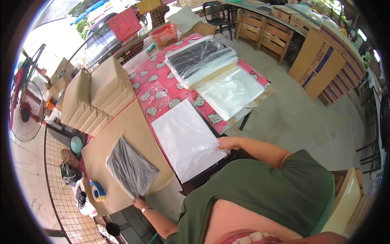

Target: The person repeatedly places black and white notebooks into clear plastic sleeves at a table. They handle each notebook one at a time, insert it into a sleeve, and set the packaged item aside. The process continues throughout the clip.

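My left hand (pixel 140 203) is closed on the lower corner of a dark sheet in clear plastic wrap (pixel 132 166), which lies on a large brown paper sheet (pixel 95 150). Farther right, a white sheet in a clear plastic sleeve (pixel 187 136) rests at the near end of the table, with something black under its near edge. My right hand (pixel 228 143) pinches the right edge of this white sheet. Its fingertips are partly hidden.
Folded brown paper stacks (pixel 109 85) stand at the left, near a fan (pixel 27 112). A blue-and-yellow tape roll (pixel 97 191) lies by the brown paper's edge. Clear plastic sleeves (pixel 229 91) and wrapped dark sheets (pixel 199 55) cover the pink patterned tablecloth (pixel 162 81). Cardboard boxes (pixel 319 63) lean at right.
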Motion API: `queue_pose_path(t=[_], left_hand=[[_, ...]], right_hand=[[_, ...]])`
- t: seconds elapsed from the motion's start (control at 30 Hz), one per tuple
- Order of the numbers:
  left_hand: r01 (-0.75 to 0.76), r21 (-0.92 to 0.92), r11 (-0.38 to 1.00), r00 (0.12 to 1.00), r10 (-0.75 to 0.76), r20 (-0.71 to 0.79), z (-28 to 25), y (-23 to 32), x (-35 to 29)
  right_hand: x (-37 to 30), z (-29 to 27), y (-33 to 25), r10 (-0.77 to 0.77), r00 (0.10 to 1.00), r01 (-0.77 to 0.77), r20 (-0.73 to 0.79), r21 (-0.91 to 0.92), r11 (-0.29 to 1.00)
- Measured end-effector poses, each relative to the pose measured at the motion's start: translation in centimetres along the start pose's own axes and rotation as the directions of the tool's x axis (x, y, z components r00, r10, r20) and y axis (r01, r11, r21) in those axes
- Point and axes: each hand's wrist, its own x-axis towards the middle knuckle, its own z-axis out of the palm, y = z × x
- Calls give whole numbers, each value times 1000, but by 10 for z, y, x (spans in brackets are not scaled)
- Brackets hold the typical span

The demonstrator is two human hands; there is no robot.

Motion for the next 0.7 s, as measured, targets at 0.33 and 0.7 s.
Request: queue_pose_path(t=[0.33,0.7], left_hand=[[456,-623,635,879,-214,426,-9,43,-90],[719,-521,461,543,96,834,96,108,-184]], right_hand=[[-11,5,-2,-27,1000,25,13,111,994],[-9,9,13,-155,988,155,-15,158,975]])
